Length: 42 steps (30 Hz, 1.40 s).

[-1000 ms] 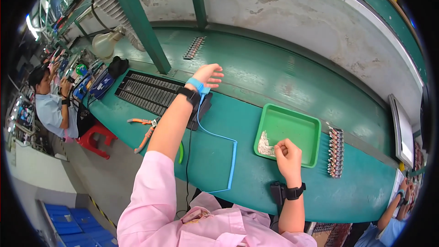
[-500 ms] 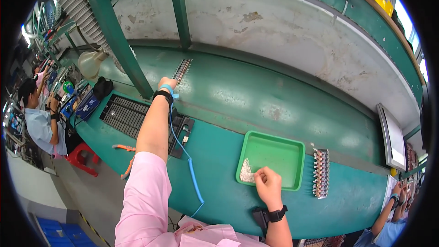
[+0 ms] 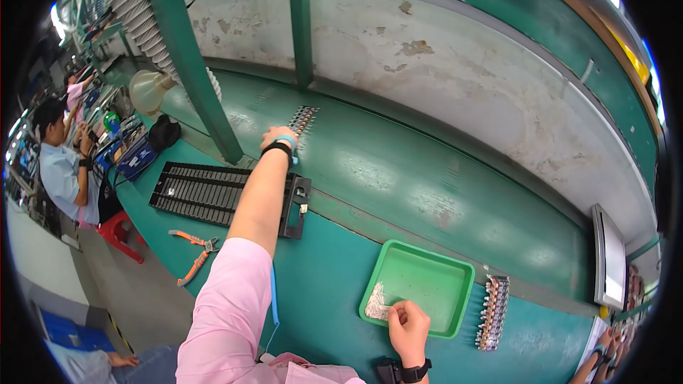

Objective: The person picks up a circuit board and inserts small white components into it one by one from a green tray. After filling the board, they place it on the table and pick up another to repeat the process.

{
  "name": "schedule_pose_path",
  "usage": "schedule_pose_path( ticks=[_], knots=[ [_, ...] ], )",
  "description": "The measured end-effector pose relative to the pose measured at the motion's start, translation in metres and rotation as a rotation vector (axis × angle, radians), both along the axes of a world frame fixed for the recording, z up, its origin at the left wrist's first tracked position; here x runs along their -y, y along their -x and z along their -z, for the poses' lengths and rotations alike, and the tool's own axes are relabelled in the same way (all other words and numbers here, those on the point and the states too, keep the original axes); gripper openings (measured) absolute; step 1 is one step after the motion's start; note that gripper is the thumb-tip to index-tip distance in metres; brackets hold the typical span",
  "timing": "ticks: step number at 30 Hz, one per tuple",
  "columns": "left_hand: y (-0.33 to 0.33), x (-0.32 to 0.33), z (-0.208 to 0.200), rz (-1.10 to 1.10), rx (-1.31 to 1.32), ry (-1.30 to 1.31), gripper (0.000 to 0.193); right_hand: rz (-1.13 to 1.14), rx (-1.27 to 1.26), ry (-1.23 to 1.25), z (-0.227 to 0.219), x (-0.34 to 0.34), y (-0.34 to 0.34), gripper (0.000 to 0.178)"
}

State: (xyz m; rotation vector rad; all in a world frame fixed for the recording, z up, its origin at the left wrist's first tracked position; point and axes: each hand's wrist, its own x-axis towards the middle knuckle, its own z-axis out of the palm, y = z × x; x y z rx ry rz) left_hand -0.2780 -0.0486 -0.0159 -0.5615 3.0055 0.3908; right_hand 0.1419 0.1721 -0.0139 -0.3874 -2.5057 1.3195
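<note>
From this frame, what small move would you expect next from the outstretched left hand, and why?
Probably a closing of the fingers on the strip of small parts lying on the green conveyor belt. The left hand is stretched out right at the strip's near end, while the right hand rests at the green tray by a pale heap of parts.

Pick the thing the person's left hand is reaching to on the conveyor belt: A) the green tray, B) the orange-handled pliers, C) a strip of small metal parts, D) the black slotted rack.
C: the left hand is stretched out over the belt and meets the near end of the strip of small metal parts, far from the other three things.
</note>
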Motion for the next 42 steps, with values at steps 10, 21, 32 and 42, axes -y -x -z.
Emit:
schedule_pose_path(
  ticks=[10,21,32,42],
  knots=[
    [-0.018,-0.014,-0.016,0.064,0.064,-0.097,0.041,0.031,0.015,0.028,-0.001,-0.004,0.0,0.008],
    [-0.025,-0.02,-0.011,0.062,-0.017,-0.259,0.038,0.025,-0.007,-0.033,0.005,-0.004,-0.004,0.008],
    [0.018,0.016,-0.002,0.333,-0.112,-0.536,0.027,0.011,0.006,-0.052,0.003,-0.002,0.0,0.007],
    [-0.174,-0.041,-0.097,0.527,-0.475,-1.417,0.014,0.024,-0.042,-0.029,0.01,-0.009,-0.004,0.008]
  ],
)
